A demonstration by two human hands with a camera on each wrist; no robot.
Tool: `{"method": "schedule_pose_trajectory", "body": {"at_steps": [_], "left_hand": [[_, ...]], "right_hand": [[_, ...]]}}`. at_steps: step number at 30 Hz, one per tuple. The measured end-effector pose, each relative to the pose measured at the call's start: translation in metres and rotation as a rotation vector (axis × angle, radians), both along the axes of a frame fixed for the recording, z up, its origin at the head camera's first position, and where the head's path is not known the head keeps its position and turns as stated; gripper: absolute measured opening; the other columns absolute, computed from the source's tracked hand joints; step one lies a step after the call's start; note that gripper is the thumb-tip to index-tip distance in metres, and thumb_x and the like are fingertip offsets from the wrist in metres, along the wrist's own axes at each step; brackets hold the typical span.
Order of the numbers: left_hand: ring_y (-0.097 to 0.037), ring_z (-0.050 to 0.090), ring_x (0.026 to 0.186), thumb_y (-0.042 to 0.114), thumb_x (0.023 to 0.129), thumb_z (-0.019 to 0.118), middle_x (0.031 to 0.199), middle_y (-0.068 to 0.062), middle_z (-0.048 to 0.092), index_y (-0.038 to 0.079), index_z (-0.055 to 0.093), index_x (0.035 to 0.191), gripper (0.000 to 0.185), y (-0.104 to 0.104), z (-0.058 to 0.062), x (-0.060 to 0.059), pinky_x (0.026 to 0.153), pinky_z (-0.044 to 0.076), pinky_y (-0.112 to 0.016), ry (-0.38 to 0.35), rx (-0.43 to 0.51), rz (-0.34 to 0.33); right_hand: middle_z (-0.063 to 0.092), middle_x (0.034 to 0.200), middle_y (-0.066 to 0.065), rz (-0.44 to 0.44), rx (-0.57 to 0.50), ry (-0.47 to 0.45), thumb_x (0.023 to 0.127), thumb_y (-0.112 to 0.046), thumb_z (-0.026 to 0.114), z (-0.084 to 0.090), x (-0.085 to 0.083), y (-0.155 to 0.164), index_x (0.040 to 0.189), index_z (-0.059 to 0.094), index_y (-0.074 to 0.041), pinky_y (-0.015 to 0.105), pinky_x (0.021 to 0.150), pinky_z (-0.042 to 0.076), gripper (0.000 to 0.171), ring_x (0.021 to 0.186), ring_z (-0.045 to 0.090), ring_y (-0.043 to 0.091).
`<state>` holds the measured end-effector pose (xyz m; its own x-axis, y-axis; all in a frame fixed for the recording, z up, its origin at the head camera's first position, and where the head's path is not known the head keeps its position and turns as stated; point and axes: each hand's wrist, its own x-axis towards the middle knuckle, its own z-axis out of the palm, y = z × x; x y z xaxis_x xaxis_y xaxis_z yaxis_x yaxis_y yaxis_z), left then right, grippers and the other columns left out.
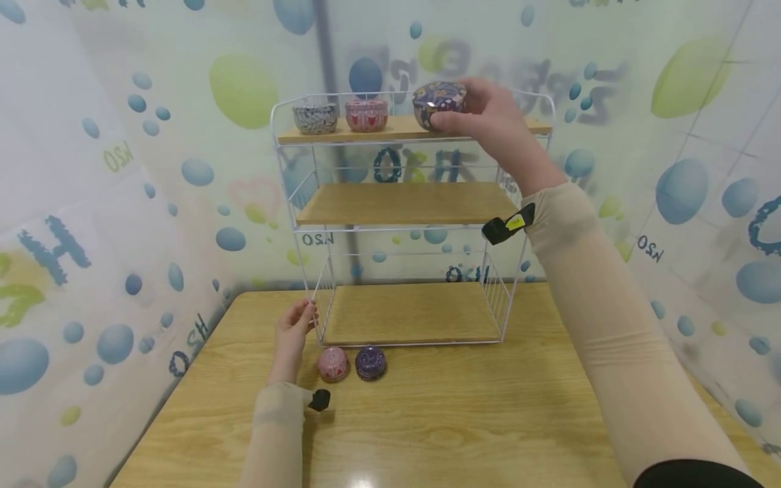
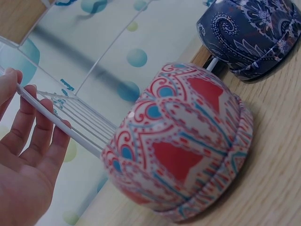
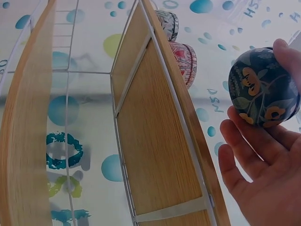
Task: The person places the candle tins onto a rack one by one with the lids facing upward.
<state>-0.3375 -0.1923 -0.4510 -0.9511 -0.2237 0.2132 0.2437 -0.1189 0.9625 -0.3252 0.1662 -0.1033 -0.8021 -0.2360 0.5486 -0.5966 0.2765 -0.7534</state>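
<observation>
A white wire rack (image 1: 403, 228) with three wooden shelves stands on the table. Over its top shelf (image 1: 399, 127), right of the middle, my right hand (image 1: 503, 129) grips a round dark tin (image 1: 434, 102) with an orange flower pattern. In the right wrist view, thumb and fingers lie round that tin (image 3: 261, 87), apart from the shelf's edge. My left hand (image 1: 291, 335) holds the rack's left front post low down, its fingertips on the white wire (image 2: 56, 123). Close by on the table sit a pink-and-red tin (image 1: 333, 364) and a dark purple tin (image 1: 371, 362).
Along the top shelf's left half stand a grey-white patterned tin (image 1: 315, 117) and a pink heart-patterned tin (image 1: 367, 115). Thin white rails run round the shelf's back and sides. Behind the wooden table (image 1: 451, 413) hangs a wall covering (image 1: 244, 176) with blue and green dots.
</observation>
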Motion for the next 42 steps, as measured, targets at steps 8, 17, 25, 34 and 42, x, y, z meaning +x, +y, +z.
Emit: {"method": "schedule_pose_trajectory", "body": {"at_steps": [8, 17, 25, 34, 42], "left_hand": [[-0.01, 0.06, 0.087, 0.017, 0.097, 0.061, 0.093, 0.002, 0.064, 0.0, 0.06, 0.109, 0.021, 0.0, -0.001, 0.001, 0.08, 0.054, -0.024, 0.009, -0.006, 0.006], [-0.009, 0.06, 0.086, 0.016, 0.097, 0.061, 0.096, -0.002, 0.064, -0.001, 0.06, 0.108, 0.02, 0.0, -0.001, 0.0, 0.079, 0.054, -0.023, 0.022, -0.011, 0.005], [-0.011, 0.06, 0.087, 0.015, 0.098, 0.06, 0.094, 0.002, 0.064, 0.0, 0.059, 0.11, 0.02, 0.0, 0.0, 0.0, 0.083, 0.053, -0.026, 0.006, -0.017, 0.005], [-0.009, 0.06, 0.085, 0.014, 0.098, 0.059, 0.089, 0.006, 0.065, 0.0, 0.06, 0.108, 0.017, -0.001, -0.002, 0.002, 0.08, 0.054, -0.024, 0.003, -0.002, 0.002], [-0.01, 0.059, 0.087, 0.017, 0.098, 0.059, 0.098, -0.003, 0.063, -0.008, 0.056, 0.116, 0.03, -0.001, 0.0, 0.0, 0.081, 0.053, -0.024, 0.008, -0.029, -0.002]], "right_hand": [[0.06, 0.12, 0.008, -0.108, 0.111, 0.025, 0.085, -0.038, 0.075, 0.004, -0.003, -0.006, 0.144, 0.045, -0.016, 0.034, 0.092, 0.043, 0.07, 0.108, 0.053, 0.018], [0.057, 0.129, 0.009, -0.141, 0.124, -0.031, 0.085, -0.04, 0.075, 0.005, -0.013, -0.012, 0.15, 0.035, -0.015, 0.034, 0.1, 0.042, 0.081, 0.115, 0.051, 0.017], [0.059, 0.125, 0.007, -0.149, 0.126, -0.03, 0.084, -0.042, 0.075, 0.007, -0.019, -0.015, 0.146, 0.042, -0.016, 0.036, 0.097, 0.043, 0.075, 0.112, 0.052, 0.019], [0.059, 0.1, 0.001, -0.196, 0.161, 0.01, 0.082, -0.048, 0.074, 0.009, -0.025, -0.025, 0.123, 0.059, -0.015, 0.033, 0.072, 0.039, 0.054, 0.088, 0.047, 0.018], [0.057, 0.108, 0.002, -0.233, 0.122, 0.002, 0.085, -0.049, 0.07, 0.007, -0.024, -0.024, 0.133, 0.055, -0.015, 0.033, 0.074, 0.038, 0.061, 0.091, 0.046, 0.018]]}}
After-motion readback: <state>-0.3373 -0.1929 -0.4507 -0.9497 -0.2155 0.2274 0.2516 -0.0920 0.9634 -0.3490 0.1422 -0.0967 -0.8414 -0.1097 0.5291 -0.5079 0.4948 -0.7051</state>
